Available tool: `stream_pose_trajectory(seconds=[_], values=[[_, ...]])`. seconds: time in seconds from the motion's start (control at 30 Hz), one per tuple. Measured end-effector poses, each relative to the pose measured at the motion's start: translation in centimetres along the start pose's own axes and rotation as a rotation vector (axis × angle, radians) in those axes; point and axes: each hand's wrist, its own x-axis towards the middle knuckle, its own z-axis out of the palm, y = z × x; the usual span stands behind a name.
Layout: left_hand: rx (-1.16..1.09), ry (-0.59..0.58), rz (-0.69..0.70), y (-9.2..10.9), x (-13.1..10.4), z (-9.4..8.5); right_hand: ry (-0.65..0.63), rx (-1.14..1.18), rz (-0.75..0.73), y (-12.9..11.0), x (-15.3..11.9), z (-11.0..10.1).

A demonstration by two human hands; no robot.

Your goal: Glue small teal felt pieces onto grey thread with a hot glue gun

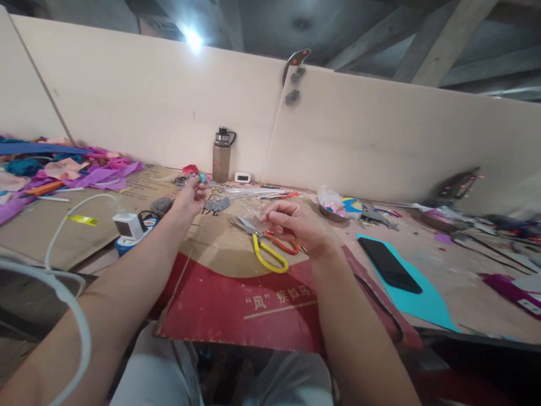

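My left hand (pixel 192 194) reaches to the back of the cardboard, its fingers curled beside a small heap of grey, red and teal scraps (pixel 190 170). What it grips, if anything, is hidden. My right hand (pixel 289 223) hovers over the middle with thumb and fingers drawn together; anything between them is too small to make out. Just under it lie scissors (pixel 270 256) with one yellow and one red handle, blades partly apart and pointing to the far left. A flat grey scrap (pixel 217 203) lies between my hands.
A bottle (pixel 221 158) and a small white display (pixel 242 177) stand by the partition. At left are a charger (pixel 129 226), a cable and coloured fabric-like scraps (pixel 101 175). A bowl (pixel 333 213), a phone (pixel 389 264) on turquoise sheet and a purple tool (pixel 513 293) lie right.
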Motion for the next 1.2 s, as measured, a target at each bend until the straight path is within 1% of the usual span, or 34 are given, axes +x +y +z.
stream_pose_trajectory(seconds=[0.13, 0.2, 0.27, 0.37, 0.5, 0.57, 0.6, 0.67, 0.77, 0.83, 0.9, 0.97, 1.03, 1.13, 1.2], values=[[-0.003, 0.006, 0.004, 0.3, 0.0, 0.1, -0.167, -0.088, 0.043, 0.3, -1.1, -0.8], [0.006, -0.006, 0.009, 0.6, 0.1, 0.2, -0.201, -0.133, 0.061, 0.3, -1.4, -0.9], [-0.005, -0.012, 0.022, 0.9, 0.2, 0.2, -0.201, -0.138, 0.085, 0.3, -1.7, -0.8], [-0.019, -0.002, 0.051, 1.1, 0.5, 0.1, -0.137, -0.064, 0.06, 0.5, -2.5, -0.7], [-0.041, -0.023, 0.057, 0.9, 0.6, 0.0, -0.013, 0.076, -0.063, 1.5, -3.7, -1.2], [-0.064, -0.036, 0.064, 0.8, 0.5, 0.1, 0.025, 0.073, -0.102, 2.0, -4.2, -1.8], [-0.074, -0.037, 0.071, 0.8, 0.4, 0.2, 0.041, 0.043, -0.098, 2.2, -4.5, -2.0], [-0.092, -0.032, 0.081, 1.0, 0.4, 0.3, 0.077, -0.058, -0.039, 2.0, -5.1, -2.6], [-0.125, -0.042, 0.067, 1.5, 0.2, 0.4, 0.115, -0.22, 0.095, 1.1, -6.7, -3.5], [-0.133, -0.057, 0.053, 1.8, 0.2, 0.5, 0.11, -0.246, 0.133, 0.2, -8.0, -4.1], [-0.134, -0.058, 0.055, 1.8, 0.1, 0.6, 0.103, -0.186, 0.062, -0.6, -9.1, -4.7], [-0.136, -0.054, 0.071, 1.7, 0.1, 0.6, 0.126, -0.098, -0.048, -1.3, -10.0, -5.0], [-0.139, -0.059, 0.084, 1.7, 0.3, 0.6, 0.165, -0.026, -0.124, -1.8, -10.4, -5.1], [-0.136, -0.083, 0.093, 1.8, 0.6, 0.4, 0.232, 0.045, -0.158, -2.4, -10.8, -4.9], [-0.14, -0.091, 0.098, 2.0, 0.7, 0.3, 0.252, 0.097, -0.186, -2.5, -11.0, -5.1]])
